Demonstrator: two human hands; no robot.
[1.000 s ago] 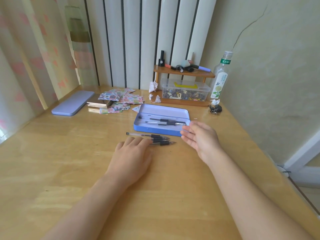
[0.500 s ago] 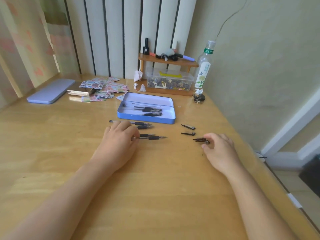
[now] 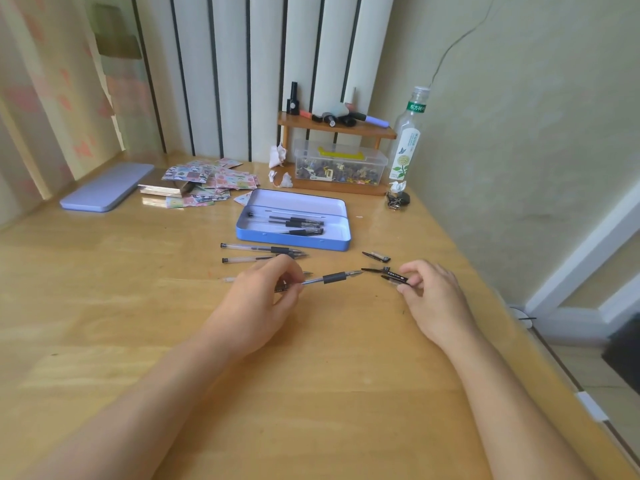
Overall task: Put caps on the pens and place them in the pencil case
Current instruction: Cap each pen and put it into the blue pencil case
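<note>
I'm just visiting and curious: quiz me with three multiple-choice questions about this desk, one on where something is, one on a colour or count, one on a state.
1. Where is the clear bottle?
A. beside the small wooden shelf, near the wall
B. inside the pencil case
C. in the left hand

2. What colour is the open pencil case?
A. red
B. blue
C. green

3. What state is the pen held by the left hand in?
A. capped
B. uncapped, tip bare
C. lying in the case

Answers: 1 A, it stands to the right of the shelf at the desk's back. 2 B, its outer wall is blue. 3 B, its tip points bare at the pen cap pinched in the right hand.
</note>
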